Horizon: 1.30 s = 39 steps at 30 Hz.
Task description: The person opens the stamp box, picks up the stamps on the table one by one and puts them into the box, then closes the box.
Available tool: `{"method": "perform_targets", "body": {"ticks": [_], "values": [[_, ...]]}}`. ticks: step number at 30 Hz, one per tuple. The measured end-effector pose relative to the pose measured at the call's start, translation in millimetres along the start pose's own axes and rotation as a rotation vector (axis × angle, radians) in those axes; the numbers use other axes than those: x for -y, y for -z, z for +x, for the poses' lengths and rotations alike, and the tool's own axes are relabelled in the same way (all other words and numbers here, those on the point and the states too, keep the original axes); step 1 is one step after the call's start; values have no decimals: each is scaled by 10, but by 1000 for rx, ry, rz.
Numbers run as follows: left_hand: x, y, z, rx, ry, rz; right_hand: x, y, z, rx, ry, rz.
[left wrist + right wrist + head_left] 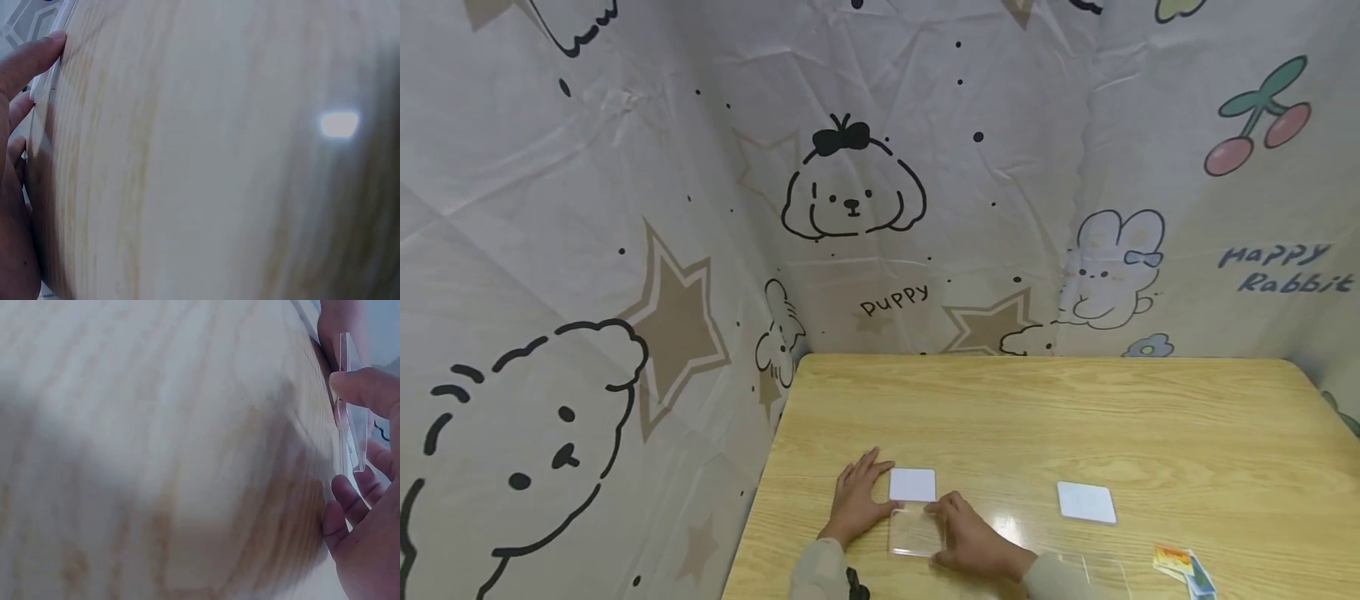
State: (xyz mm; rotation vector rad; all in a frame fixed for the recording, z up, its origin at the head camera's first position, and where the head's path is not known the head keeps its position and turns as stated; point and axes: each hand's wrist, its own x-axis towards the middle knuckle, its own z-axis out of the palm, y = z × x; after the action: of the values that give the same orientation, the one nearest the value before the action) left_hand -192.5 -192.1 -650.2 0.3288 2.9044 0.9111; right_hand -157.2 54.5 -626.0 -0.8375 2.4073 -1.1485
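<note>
My right hand (973, 537) pinches a clear rectangular plastic case or lid (912, 533) by its right side, thumb on one face and fingers behind, as the right wrist view shows of the clear plastic (354, 419). The piece is tilted up there. Just beyond it lies a white card (913, 485), perhaps a stack. At the card's left side is my left hand (854, 500), fingers extended; its index finger reaches the card's upper corner and its thumb the lower one, near the plastic's edge. The left wrist view catches only part of the left hand (19, 156).
A second white card (1086, 502) lies to the right on the wooden table (1037, 417). Several colourful cards (1183, 567) overlap near the front right. Another clear plastic piece (1105, 571) shows faintly by the right sleeve. Printed curtains (850, 275) hang behind and left.
</note>
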Motion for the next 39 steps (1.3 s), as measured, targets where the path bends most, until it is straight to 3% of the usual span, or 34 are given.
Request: {"method": "perform_targets", "body": {"ticks": [9, 25, 33, 39], "values": [[3, 7, 20, 28, 13, 7, 48, -134, -118, -21, 7, -153], [-48, 40, 46, 37, 29, 4, 48, -235, -200, -47, -6, -307], [-10, -1, 17, 30, 21, 2, 33, -249, -239, -41, -5, -264], [-11, -12, 9, 38, 25, -12, 59, -200, -296, -40, -11, -132]]}}
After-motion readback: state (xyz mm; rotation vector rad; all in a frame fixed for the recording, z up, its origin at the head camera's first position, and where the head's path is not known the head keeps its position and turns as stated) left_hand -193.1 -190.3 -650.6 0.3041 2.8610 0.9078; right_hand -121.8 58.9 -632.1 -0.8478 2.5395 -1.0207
